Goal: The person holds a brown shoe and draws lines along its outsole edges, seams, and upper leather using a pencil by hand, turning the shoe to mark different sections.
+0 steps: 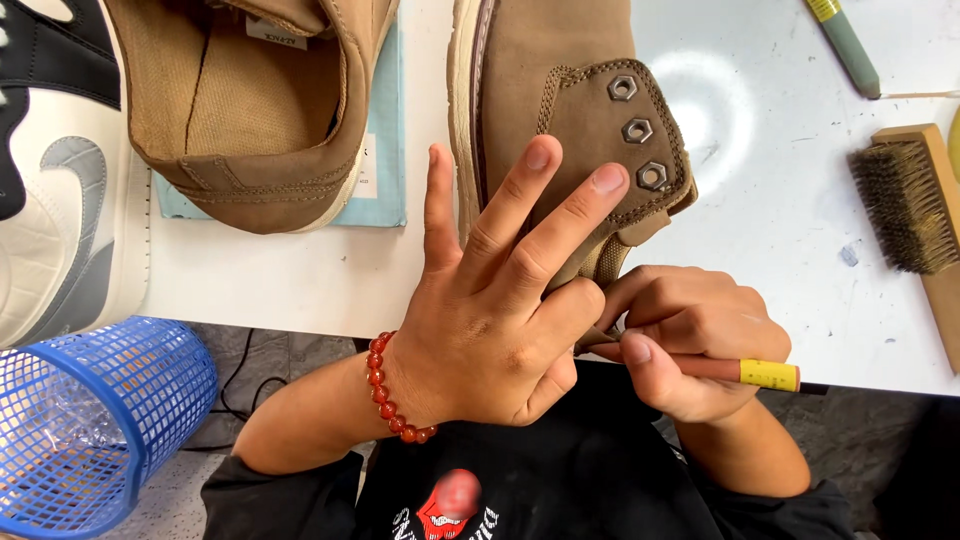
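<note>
On the white table, left hand (480, 320) fingers spread over tan boot (560, 100); right hand (690, 340) grips brown tool (740, 371).

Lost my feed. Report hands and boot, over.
Left hand spread flat on tan boot, steadying it. Right hand grips brown tool with yellow band at boot's heel. Nothing blocking.

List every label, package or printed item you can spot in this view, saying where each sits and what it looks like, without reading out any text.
Sewn label: small white rectangle inside the tan shoe, top left.
Light blue flat card or box: under that shoe, with a white printed patch at its right edge.
Yellow band: wrapped round the brown tool handle in the right hand, with small print.
Red printed design: on the black shirt, bottom centre.
</note>
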